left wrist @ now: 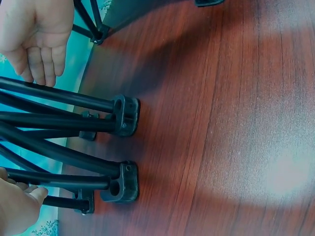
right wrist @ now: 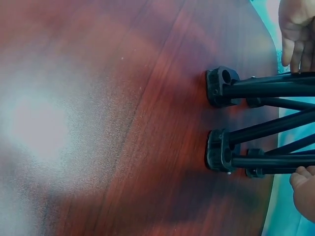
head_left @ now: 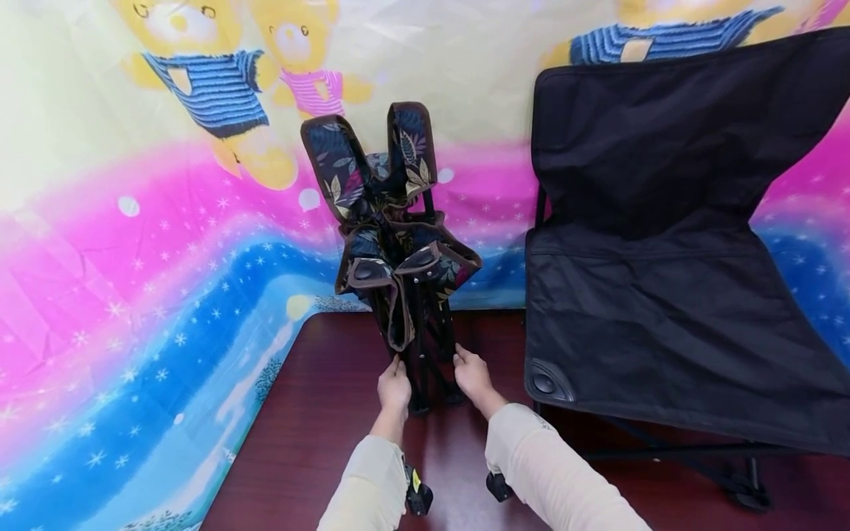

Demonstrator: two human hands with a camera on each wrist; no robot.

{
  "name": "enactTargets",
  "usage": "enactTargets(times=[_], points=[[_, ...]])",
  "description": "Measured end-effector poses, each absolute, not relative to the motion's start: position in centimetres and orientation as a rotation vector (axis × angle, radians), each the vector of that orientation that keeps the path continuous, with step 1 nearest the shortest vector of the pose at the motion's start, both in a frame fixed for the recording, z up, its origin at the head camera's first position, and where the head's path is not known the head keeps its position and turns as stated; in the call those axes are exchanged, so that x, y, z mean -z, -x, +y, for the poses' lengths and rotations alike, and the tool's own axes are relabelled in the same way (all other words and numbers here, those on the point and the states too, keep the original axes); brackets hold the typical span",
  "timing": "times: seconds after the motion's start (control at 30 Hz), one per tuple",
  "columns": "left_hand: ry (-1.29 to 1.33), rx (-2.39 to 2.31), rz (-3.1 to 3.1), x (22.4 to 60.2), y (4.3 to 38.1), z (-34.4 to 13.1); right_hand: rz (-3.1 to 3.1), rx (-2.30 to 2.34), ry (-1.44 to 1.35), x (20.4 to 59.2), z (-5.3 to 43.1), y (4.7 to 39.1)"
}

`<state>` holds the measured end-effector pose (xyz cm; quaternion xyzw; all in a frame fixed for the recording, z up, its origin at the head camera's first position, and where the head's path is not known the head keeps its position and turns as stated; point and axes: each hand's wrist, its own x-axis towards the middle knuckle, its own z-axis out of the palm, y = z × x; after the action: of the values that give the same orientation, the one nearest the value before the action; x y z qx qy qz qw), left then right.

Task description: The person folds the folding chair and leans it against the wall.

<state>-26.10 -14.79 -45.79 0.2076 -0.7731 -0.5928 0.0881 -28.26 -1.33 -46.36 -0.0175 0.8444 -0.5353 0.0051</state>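
Presumably for balance, the left hand and right hand, fingers straight, touched the outer legs of the folded floral chair, upright on the tabletop beside a black chair.

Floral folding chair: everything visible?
The floral folding chair stands upright, folded, on the dark-red, wood-grained table, left of the black chair in the head view. Its dark, leaf-printed fabric has brown edging and hangs bunched, with two flaps rising at the top. Slim black legs, metal-looking, gather close together and end in black, plastic-looking feet on the tabletop. The left hand and right hand flank the legs, fingers appearing to touch them.
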Motion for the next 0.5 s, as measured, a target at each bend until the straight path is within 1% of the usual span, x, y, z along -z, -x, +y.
enactTargets(times=[0.1, 0.17, 0.2, 0.3, 0.37, 0.4, 0.5], points=[[-0.621, 1.799, -2.275, 46.8, 26.6, -15.0, 2.627, 1.680, 0.052, 46.4, -1.3, 28.5], [-0.577, 1.833, -2.251, 47.8, 27.1, -15.4, 2.631, 1.664, 0.067, 46.3, -1.4, 28.6], [-0.547, 1.830, -2.227, 49.1, 27.8, -15.7, 2.630, 1.658, 0.071, 46.3, -1.4, 28.7], [-0.513, 1.823, -2.236, 51.3, 29.1, -16.3, 2.633, 1.645, 0.071, 46.1, -1.4, 29.0], [-0.493, 1.815, -2.264, 51.4, 29.3, -16.4, 2.626, 1.645, 0.056, 46.0, -1.4, 29.1], [-0.525, 1.799, -2.285, 51.9, 29.7, -16.4, 2.625, 1.642, 0.051, 45.9, -1.5, 29.2], [-0.480, 1.736, -2.327, 53.5, 30.7, -16.9, 2.624, 1.626, 0.042, 45.9, -1.6, 29.4]])
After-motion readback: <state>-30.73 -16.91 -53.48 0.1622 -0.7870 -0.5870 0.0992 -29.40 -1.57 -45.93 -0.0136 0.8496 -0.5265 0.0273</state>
